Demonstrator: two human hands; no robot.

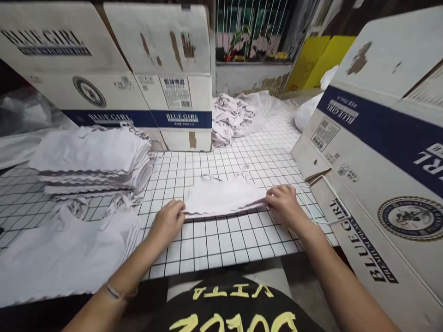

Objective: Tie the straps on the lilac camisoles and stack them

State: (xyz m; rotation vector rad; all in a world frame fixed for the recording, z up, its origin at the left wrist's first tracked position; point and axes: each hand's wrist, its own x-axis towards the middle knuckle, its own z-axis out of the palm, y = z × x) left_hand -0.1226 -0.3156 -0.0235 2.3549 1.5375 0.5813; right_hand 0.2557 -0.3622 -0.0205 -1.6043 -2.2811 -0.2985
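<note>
Head view: a folded pale camisole (224,196) lies on the gridded desk (235,242). Left hand (169,221) pinches its near-left corner, fingers closed; right hand (284,203) pinches the near-right corner likewise. Even tension and aligned wavy hem layers appear advisable. One Blue Girl carton (107,94) stands behind-left of the camisole, a second carton (353,166) to its right; contents of both not visible.

Pale pinkish garment (224,196) — white, black-gridded tablecloth (228,244).
</note>
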